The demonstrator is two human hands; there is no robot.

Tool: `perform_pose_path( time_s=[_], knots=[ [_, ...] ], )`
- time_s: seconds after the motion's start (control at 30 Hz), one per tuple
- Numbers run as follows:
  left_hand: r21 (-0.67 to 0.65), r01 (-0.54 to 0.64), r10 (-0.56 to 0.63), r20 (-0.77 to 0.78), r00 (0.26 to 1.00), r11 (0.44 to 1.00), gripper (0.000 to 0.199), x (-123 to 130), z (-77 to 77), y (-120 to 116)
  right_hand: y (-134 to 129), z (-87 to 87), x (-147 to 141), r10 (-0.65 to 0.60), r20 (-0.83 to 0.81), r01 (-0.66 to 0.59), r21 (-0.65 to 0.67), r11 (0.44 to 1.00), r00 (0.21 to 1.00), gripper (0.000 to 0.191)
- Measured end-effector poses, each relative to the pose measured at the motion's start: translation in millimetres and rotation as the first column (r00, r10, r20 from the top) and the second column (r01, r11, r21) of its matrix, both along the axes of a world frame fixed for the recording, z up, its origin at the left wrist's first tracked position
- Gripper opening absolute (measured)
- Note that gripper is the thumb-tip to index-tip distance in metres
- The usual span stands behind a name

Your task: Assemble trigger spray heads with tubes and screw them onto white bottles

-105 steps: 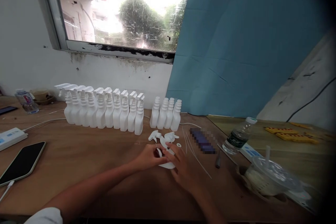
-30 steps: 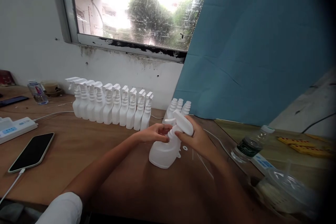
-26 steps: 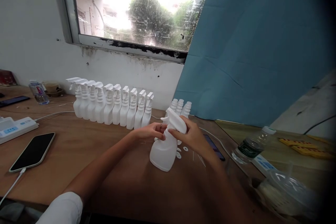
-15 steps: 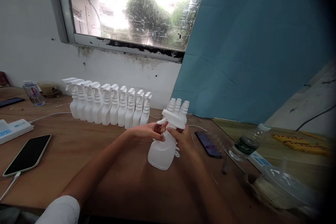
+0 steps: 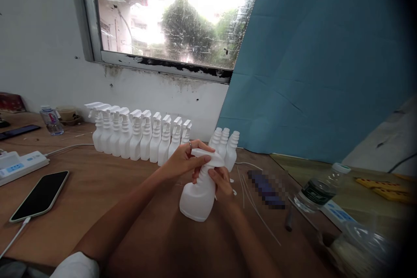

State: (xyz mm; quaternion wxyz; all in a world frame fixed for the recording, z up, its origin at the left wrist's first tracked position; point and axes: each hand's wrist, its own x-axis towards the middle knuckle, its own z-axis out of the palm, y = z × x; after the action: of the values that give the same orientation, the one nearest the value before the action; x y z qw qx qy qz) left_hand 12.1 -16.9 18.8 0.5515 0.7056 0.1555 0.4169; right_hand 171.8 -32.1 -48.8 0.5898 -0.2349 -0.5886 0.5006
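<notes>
A white spray bottle [image 5: 197,202] stands slightly tilted on the brown table in front of me, with a white trigger head [image 5: 213,157] on its neck. My left hand [image 5: 186,160] is closed around the trigger head, thumb and forefinger along its sides. At the neck just below the head, my right hand [image 5: 224,186] grips the bottle with thumb and bent fingers. Part of the neck and the trigger lever are hidden by my fingers. Right behind my hands stand three white bottles [image 5: 231,154] with no trigger heads.
A row of white spray bottles [image 5: 136,141] with heads lines the wall on the left. A phone [image 5: 41,195] on a cable and a power strip [image 5: 24,166] lie at left. On the right are a water bottle [image 5: 321,189], a blurred phone [image 5: 265,187] and a plastic cup [image 5: 361,243].
My left hand has moved up from beside the neck and trigger to close over the trigger head. My right hand stays at the neck. The view has shifted slightly.
</notes>
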Motion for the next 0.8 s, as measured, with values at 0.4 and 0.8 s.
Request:
perform_pose_path(
  time_s=[0.4,0.8],
  knots=[
    [-0.005,0.002,-0.002,0.025,1.000,1.000,0.033,0,-3.2,2,-5,5.3,-5,-0.023,0.047,0.021,0.055,0.998,0.999,0.026],
    [-0.019,0.052,-0.052,0.000,0.999,0.998,0.037,-1,-4.8,4,-7,7.8,-5,0.013,0.060,-0.014,0.011,1.000,0.998,0.023]
  ],
)
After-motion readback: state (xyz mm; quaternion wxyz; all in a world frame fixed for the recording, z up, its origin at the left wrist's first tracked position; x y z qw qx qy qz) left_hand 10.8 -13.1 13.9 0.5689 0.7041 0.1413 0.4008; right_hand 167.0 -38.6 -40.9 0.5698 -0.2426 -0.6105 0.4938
